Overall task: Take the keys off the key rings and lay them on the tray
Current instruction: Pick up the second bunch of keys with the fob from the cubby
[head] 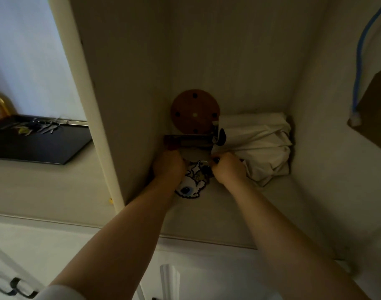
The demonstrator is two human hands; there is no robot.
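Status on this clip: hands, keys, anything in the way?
Left hand and right hand both closed on the keychain in the cabinet nook. Some keys already on the tray. White cloth bundle crowds the right hand.

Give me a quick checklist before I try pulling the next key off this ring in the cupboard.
1. Both hands on the bunch: ok. left hand and right hand close around the key bunch.
2. Charm clear of the ring: cannot tell. The white cartoon charm lies under the hands.
3. Ring split visible: cannot tell, too dark and covered.
4. Tray ready: ok. The black tray sits left of the divider with loose keys on it.
5. Working room: not ok. The white bag crowds the right hand.
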